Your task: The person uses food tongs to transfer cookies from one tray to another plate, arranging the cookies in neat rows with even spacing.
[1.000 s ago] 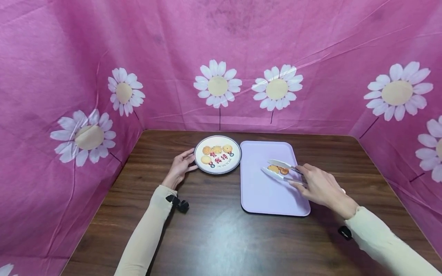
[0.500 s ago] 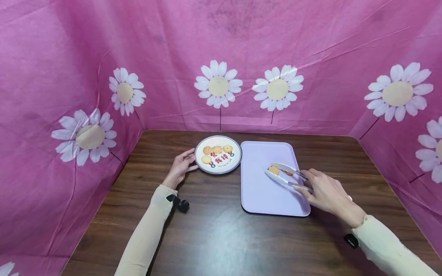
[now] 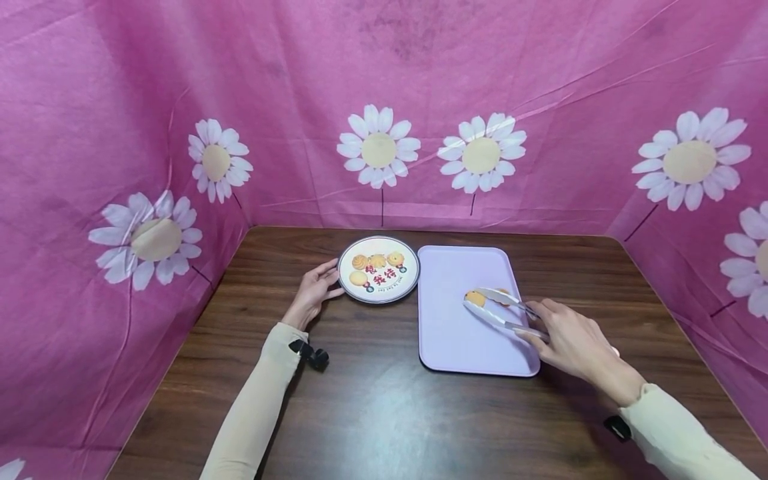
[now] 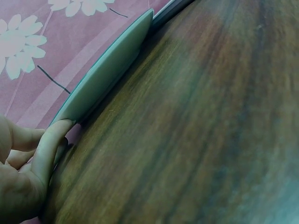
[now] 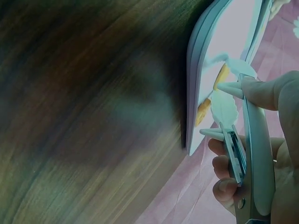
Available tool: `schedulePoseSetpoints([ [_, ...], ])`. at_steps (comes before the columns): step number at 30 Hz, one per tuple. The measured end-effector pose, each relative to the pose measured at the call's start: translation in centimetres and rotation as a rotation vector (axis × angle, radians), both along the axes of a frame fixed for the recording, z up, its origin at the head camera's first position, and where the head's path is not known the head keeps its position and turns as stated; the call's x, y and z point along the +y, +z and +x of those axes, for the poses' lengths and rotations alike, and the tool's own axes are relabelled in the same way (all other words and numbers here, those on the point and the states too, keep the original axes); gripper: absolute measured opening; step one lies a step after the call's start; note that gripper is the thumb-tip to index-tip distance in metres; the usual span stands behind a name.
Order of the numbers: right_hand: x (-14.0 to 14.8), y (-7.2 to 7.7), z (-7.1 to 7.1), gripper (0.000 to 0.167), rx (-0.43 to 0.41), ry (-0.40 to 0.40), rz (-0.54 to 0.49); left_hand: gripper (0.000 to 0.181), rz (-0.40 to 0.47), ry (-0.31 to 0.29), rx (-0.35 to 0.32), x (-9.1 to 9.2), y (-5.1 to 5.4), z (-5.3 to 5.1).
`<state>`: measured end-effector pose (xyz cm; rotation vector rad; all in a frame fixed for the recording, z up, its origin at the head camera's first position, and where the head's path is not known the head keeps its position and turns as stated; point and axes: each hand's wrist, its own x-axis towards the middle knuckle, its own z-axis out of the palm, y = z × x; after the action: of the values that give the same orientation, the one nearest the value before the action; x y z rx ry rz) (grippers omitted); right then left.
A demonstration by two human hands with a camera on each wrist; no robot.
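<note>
My right hand (image 3: pixel 570 337) grips a pair of tongs (image 3: pixel 501 322) with metal handles and pale tips, low over the lilac tray (image 3: pixel 456 347). Between the tips lies a round golden cookie (image 3: pixel 475 298); whether they squeeze it is unclear. A second cookie (image 3: pixel 503 294) is partly hidden behind the tongs' upper arm. In the right wrist view, thumb and curled fingers hold the tongs (image 5: pixel 256 149) from both sides. My left hand (image 3: pixel 312 290) holds the left rim of a white plate (image 3: pixel 390 297) between thumb and fingers. Several cookies (image 3: pixel 358 277) are on the plate's face, some possibly printed.
The plate stands close against the tray's left edge, both on a dark wooden table (image 3: pixel 360 400). A pink cloth (image 3: pixel 288 133) with white daisies hangs behind and along the sides. A black strap (image 3: pixel 310 353) sits on the left wrist.
My right hand and the tongs have shifted right and slightly nearer. The tips now lie around the left cookie, and the other cookie shows beyond the upper arm. My left hand and the plate keep still.
</note>
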<state>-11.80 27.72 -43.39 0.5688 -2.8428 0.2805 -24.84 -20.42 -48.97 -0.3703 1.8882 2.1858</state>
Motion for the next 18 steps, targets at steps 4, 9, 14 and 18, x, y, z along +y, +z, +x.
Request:
schedulePoseSetpoints([
  [4, 0.04, -0.21, 0.12, 0.055, 0.017, 0.012, -0.007, 0.050, -0.006, -0.003, 0.006, -0.03, 0.05, 0.06],
  [9, 0.13, -0.39, 0.18, 0.054, 0.033, 0.021, -0.011, 0.050, -0.006, -0.008, 0.007, -0.01, 0.15, 0.15],
  [14, 0.17, -0.43, 0.23, 0.054, 0.037, 0.021, -0.013, 0.050, -0.010, -0.006, 0.000, 0.05, 0.23, 0.25],
  [18, 0.16, -0.42, 0.25, 0.054, 0.038, 0.022, -0.015, 0.050, -0.010, -0.005, 0.003, 0.10, 0.29, 0.29],
])
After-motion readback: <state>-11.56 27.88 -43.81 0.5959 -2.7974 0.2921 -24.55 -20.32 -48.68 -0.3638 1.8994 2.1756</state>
